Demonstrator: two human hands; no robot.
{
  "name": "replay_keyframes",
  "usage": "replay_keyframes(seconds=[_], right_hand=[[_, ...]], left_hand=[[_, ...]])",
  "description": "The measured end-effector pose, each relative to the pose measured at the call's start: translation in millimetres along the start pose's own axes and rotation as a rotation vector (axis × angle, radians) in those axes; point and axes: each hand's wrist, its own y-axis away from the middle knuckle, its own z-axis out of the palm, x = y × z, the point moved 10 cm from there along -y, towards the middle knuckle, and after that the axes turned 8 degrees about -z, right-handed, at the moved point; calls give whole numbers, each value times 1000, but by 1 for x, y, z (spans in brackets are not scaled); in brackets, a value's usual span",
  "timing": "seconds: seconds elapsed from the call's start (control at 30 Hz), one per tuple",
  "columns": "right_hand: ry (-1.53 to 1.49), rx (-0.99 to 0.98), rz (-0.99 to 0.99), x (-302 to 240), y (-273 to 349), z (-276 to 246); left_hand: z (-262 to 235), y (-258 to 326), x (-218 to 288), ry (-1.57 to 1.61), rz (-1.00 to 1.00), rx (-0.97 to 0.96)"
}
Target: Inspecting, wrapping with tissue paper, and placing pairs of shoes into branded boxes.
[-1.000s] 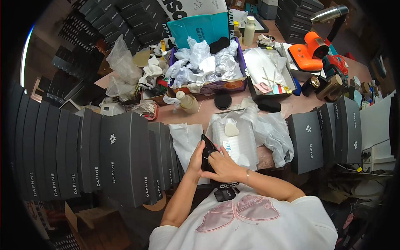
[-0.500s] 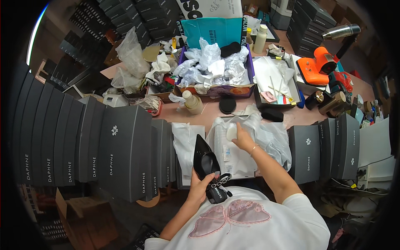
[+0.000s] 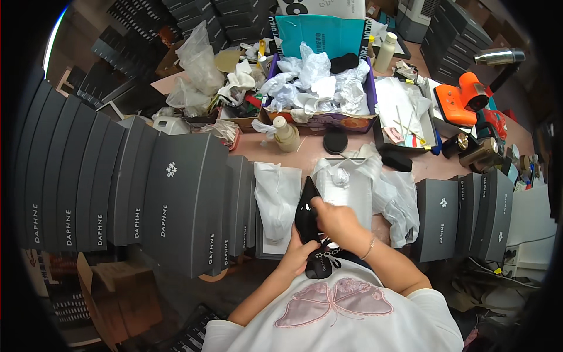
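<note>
Cluttered pink worktable (image 3: 352, 154), hemmed in by stacks of dark grey shoe boxes (image 3: 176, 199) on the person's left and a shorter row (image 3: 463, 214) on the right. Person stands at the near edge, both hands on one glossy black pointed shoe (image 3: 306, 214), held just above the table edge, close to the body.

Left hand (image 3: 299, 253): fingers closed around the heel end from below, firm hold. Right hand (image 3: 333, 222): curled over the top of the shoe, fingertips at or in the opening; can't tell whether it's pushing something in or just gripping. Small metal chain (image 3: 328, 253) hangs at the heel.

Directly behind the shoe: open box lined with white tissue (image 3: 352, 188), nothing in it that I can make out. Second sheet of white tissue (image 3: 277, 196) lies flat just left of it.

Progress, my read: early to mid. Box lined and ready, shoe still in hand and not boxed, no mate in sight.

Further back: purple tray of crumpled paper (image 3: 319, 94), teal box (image 3: 319, 35), orange heat gun (image 3: 463, 102), round black lid (image 3: 335, 141), small tan bottle (image 3: 285, 134).
</note>
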Motion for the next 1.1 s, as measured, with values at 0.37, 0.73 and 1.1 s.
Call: replay_keyframes(seconds=[0.37,0.73,1.1], right_hand=[[14,324,-193,-30,38,-31],[-64,184,-257,-24,44,5],[128,48,-13,85,30,-2]], left_hand=[[-8,-4,-5,-4,-4,-34],[-16,-2,-10,-2,-34,-12],[-43,-3,-23,100,-49,110]])
